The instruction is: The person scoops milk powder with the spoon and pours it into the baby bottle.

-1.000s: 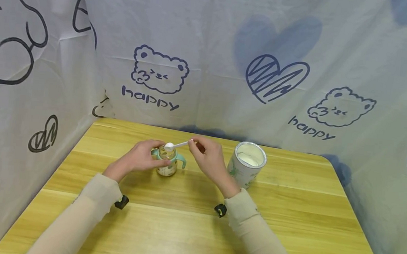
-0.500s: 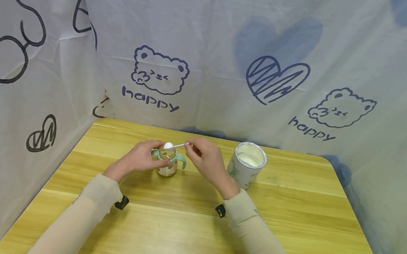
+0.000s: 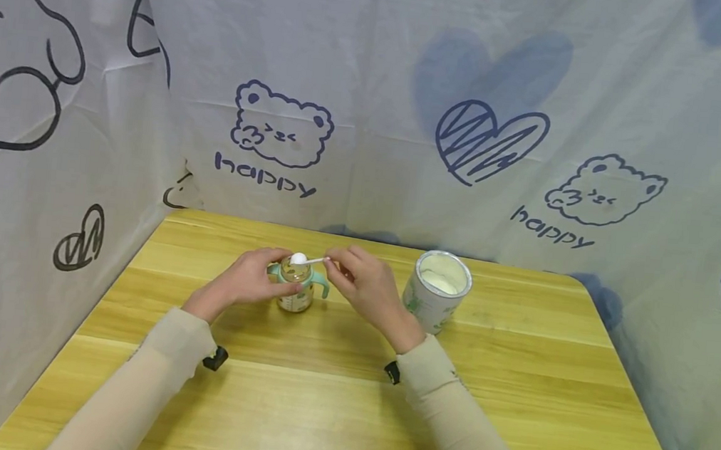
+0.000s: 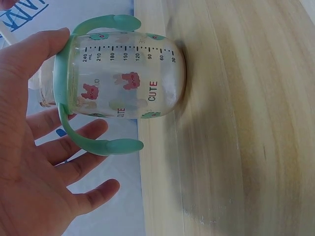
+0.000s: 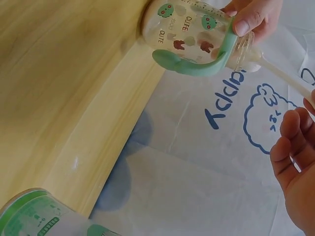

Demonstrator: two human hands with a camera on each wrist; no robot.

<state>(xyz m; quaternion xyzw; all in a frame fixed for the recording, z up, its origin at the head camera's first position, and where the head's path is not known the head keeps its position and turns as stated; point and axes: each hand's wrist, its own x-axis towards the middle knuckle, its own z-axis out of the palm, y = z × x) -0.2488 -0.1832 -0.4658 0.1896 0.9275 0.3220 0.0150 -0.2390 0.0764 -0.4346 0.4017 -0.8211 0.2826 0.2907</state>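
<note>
A small clear baby bottle (image 3: 295, 292) with mint-green handles stands upright on the wooden table (image 3: 332, 401); its printed side and ml scale show in the left wrist view (image 4: 129, 73). My left hand (image 3: 251, 280) holds it at the neck, thumb on the green collar (image 4: 37, 51). My right hand (image 3: 355, 282) pinches the handle of a white plastic scoop (image 3: 306, 259). The scoop's bowl, heaped with white powder, sits over the bottle's open mouth (image 5: 248, 54). An open formula can (image 3: 437, 289) with white powder inside stands just right of my right hand.
A white cloth (image 3: 410, 101) printed with bears, hearts and "happy" walls the table at the back, left and right. The can's green-printed side (image 5: 34, 216) shows low in the right wrist view. Bare wood lies in front of both forearms.
My right hand has shifted slightly left and down, bringing the scoop's bowl closer over the bottle mouth. The left hand, bottle and can have stayed put.
</note>
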